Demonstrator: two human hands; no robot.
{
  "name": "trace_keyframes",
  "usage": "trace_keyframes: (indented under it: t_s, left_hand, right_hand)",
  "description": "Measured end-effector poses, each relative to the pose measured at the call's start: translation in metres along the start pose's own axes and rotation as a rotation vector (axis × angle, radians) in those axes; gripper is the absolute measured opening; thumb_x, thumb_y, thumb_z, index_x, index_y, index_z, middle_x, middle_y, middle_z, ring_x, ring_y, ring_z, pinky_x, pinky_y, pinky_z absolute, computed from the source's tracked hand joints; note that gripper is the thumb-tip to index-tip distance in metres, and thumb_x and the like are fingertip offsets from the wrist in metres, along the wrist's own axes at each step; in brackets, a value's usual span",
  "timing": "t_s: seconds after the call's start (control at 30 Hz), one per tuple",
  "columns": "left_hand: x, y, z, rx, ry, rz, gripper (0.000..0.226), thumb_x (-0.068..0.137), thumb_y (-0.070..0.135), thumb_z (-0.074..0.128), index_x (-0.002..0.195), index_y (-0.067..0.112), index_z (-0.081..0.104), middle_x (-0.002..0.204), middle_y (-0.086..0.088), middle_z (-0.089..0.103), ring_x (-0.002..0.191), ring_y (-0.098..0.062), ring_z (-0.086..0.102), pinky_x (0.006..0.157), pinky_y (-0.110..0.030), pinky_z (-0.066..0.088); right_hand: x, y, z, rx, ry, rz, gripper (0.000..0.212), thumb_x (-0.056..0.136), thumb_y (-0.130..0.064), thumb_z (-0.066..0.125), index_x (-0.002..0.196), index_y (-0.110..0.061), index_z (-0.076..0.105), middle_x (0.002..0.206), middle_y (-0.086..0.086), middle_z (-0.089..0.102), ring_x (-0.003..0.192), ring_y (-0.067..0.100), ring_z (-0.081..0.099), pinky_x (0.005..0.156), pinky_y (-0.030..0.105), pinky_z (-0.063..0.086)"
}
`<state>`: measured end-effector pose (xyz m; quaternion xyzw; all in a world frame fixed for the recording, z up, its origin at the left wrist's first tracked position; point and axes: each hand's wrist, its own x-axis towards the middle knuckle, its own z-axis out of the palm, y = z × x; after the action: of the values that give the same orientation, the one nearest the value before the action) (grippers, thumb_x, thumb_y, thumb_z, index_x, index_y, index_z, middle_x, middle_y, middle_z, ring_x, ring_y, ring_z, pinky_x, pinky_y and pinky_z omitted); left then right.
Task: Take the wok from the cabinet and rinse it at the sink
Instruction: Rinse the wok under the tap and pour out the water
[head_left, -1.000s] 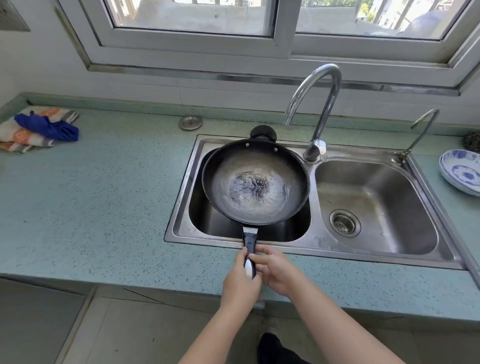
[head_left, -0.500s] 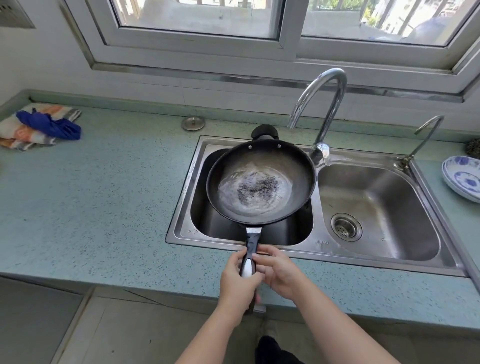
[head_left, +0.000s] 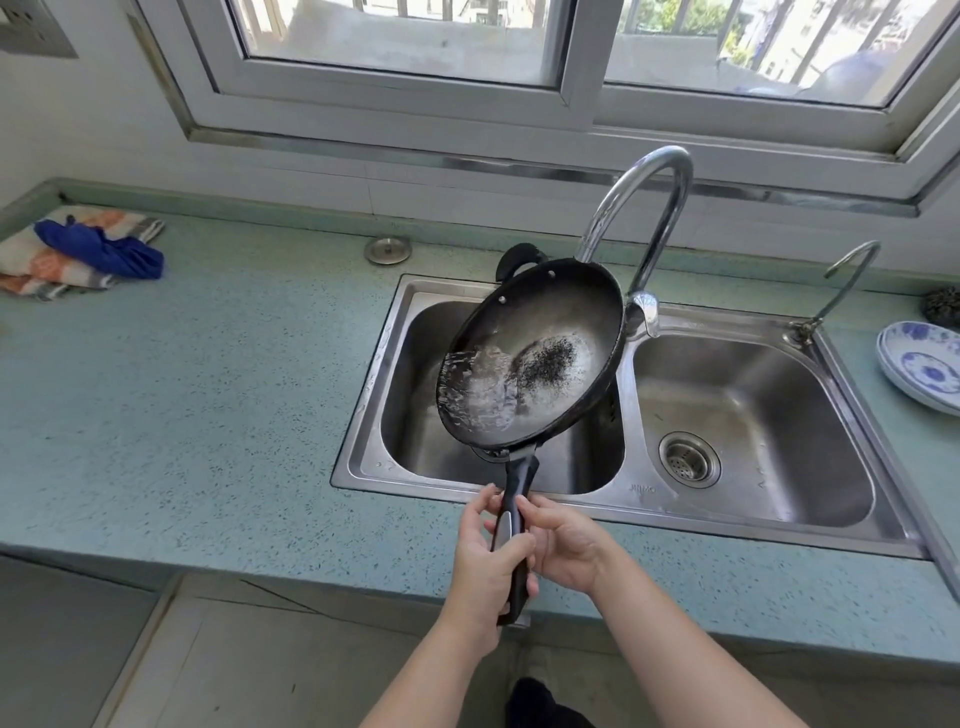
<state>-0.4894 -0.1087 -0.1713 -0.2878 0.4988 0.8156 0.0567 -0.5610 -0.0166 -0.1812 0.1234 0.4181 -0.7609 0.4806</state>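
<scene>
A black wok (head_left: 540, 358) with a worn grey inside hangs over the left basin of the steel double sink (head_left: 639, 493). It is tilted down to the left, and water pools against its lower left wall. Both hands hold its long black handle (head_left: 511, 514) over the counter's front edge: my left hand (head_left: 485, 561) grips it from the left, my right hand (head_left: 563, 545) from the right. The tall curved tap (head_left: 644, 208) stands just behind the wok's right rim; no water stream shows.
A blue cloth on a striped towel (head_left: 78, 254) lies at the counter's far left. A metal sink plug (head_left: 388, 250) sits behind the sink. A small second tap (head_left: 841, 280) and blue-patterned plates (head_left: 924, 364) are at the right. The window is behind.
The wok has gone from level to tilted down toward the left, and the water inside has run to its left wall. Both hands keep hold of the handle.
</scene>
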Motion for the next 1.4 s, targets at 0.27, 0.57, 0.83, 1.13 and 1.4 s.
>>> trace_keyframes:
  t_s: [0.27, 0.57, 0.83, 1.13, 1.4]
  left_hand:
    - [-0.003, 0.006, 0.005, -0.118, -0.059, -0.073, 0.059, 0.068, 0.007, 0.058, 0.121, 0.029, 0.044, 0.052, -0.004, 0.050, 0.032, -0.011, 0.041, 0.033, -0.017, 0.033]
    - [0.003, 0.009, -0.007, 0.054, -0.063, -0.246, 0.012, 0.089, 0.006, 0.050, 0.099, 0.014, 0.050, 0.056, -0.004, 0.051, 0.037, -0.012, 0.047, 0.040, -0.019, 0.040]
    - [0.003, -0.004, -0.008, 0.493, 0.169, -0.135, 0.030, 0.078, 0.006, 0.054, 0.105, 0.016, 0.047, 0.080, -0.008, 0.056, 0.049, -0.016, 0.052, 0.038, -0.020, 0.039]
    - [0.000, -0.016, -0.022, 0.407, 0.187, -0.122, 0.035, 0.075, -0.004, 0.050, 0.103, 0.016, 0.046, 0.065, -0.010, 0.048, 0.036, -0.015, 0.040, 0.032, -0.018, 0.031]
    - [-0.005, -0.019, -0.035, 0.334, 0.155, -0.115, 0.035, 0.077, -0.010, 0.045, 0.104, 0.012, 0.049, 0.049, -0.006, 0.042, 0.032, -0.014, 0.036, 0.034, -0.019, 0.030]
  right_hand:
    - [0.002, -0.005, 0.004, -0.018, 0.037, 0.005, 0.024, 0.085, -0.011, 0.051, 0.107, -0.006, 0.043, 0.074, 0.016, 0.067, 0.037, 0.018, 0.058, 0.032, 0.021, 0.045]
    - [0.011, -0.004, 0.004, -0.104, 0.084, 0.008, 0.005, 0.093, -0.001, 0.044, 0.091, -0.005, 0.045, 0.069, 0.013, 0.063, 0.050, 0.022, 0.063, 0.040, 0.026, 0.047]
    - [0.019, 0.001, 0.009, -0.106, 0.117, 0.015, 0.007, 0.093, 0.004, 0.042, 0.092, -0.002, 0.044, 0.078, 0.014, 0.055, 0.058, 0.026, 0.068, 0.057, 0.034, 0.058]
    - [0.024, 0.011, 0.010, -0.173, 0.151, 0.028, 0.011, 0.090, 0.008, 0.046, 0.091, -0.003, 0.046, 0.072, 0.011, 0.060, 0.063, 0.025, 0.065, 0.067, 0.032, 0.044]
    - [0.029, 0.021, 0.018, -0.251, 0.189, 0.021, 0.015, 0.087, 0.009, 0.050, 0.091, -0.005, 0.047, 0.071, 0.010, 0.061, 0.068, 0.025, 0.064, 0.064, 0.029, 0.044]
